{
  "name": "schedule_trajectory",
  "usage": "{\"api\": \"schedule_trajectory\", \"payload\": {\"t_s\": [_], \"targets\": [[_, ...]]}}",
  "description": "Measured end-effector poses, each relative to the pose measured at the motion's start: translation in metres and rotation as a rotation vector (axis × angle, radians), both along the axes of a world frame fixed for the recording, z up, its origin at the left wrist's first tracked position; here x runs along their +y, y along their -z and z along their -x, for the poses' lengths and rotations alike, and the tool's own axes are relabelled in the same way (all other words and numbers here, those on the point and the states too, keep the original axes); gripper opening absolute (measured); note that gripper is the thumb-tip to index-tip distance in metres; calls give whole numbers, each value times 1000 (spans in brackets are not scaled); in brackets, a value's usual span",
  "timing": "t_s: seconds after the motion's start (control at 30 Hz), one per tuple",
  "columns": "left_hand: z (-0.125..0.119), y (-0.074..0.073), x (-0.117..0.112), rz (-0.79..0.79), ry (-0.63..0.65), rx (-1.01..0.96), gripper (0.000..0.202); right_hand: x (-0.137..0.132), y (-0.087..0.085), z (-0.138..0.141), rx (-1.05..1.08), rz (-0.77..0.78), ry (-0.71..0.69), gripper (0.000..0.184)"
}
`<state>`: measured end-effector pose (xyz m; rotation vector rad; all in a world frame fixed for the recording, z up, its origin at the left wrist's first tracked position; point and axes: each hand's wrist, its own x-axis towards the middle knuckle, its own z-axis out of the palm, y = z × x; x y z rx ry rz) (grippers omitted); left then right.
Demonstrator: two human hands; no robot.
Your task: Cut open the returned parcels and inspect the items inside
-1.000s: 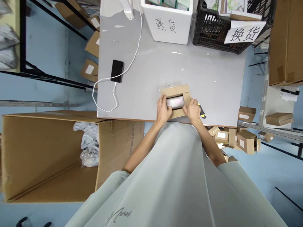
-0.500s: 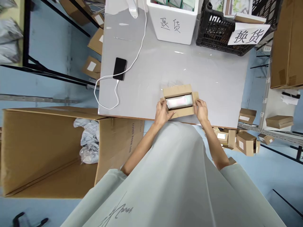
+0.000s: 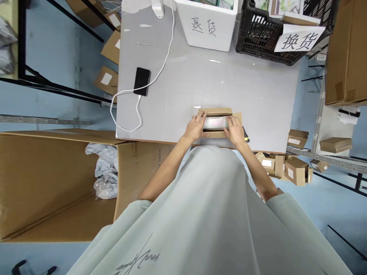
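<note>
At the front edge of the table lies a small open cardboard box point(image 3: 215, 112) with a whitish, faintly pink wrapped cylinder point(image 3: 215, 123) inside. My left hand point(image 3: 196, 127) grips the box's left end, fingers on the far side and thumb by the near flap. My right hand point(image 3: 235, 131) closes over the right end, fingertips by the cylinder's end and thumb at the near flap. The ends of the cylinder are partly hidden by my fingers. Just right of my right hand, a black and yellow tool point(image 3: 246, 135), possibly a utility knife, shows partly.
A black phone point(image 3: 142, 81) with a white cable point(image 3: 164, 63) lies on the table point(image 3: 258, 95). Behind stand a white labelled bin point(image 3: 210, 34) and a black crate point(image 3: 258, 38). A large open carton point(image 3: 137, 172) is at left; smaller boxes point(image 3: 296, 170) sit at right.
Both hands have moved inward over the box ends, and its long flaps stand closer together. The black and yellow tool has come into sight beside my right hand.
</note>
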<state>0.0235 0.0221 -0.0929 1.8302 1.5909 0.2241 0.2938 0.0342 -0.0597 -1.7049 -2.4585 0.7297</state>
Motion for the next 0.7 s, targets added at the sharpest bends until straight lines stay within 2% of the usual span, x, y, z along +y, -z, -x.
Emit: {"api": "schedule_trajectory", "payload": {"t_s": [0.1, 0.17, 0.33, 0.43, 0.57, 0.7], "targets": [[1, 0, 4, -21, 2, 24, 127, 28, 3, 21, -90, 105, -213, 57], [2, -1, 3, -32, -1, 23, 124, 42, 9, 32, -170, 142, -285, 60], [2, -5, -5, -36, -17, 6, 128, 51, 24, 48, -243, 163, -321, 58], [2, -5, -7, -35, -19, -1, 131, 51, 26, 55, -275, 179, -318, 54], [4, -4, -6, -27, -17, 6, 133, 55, 18, 59, -237, 207, -283, 56], [2, -5, -5, -28, -26, 25, 130, 54, -2, 52, -246, 128, -345, 56]]}}
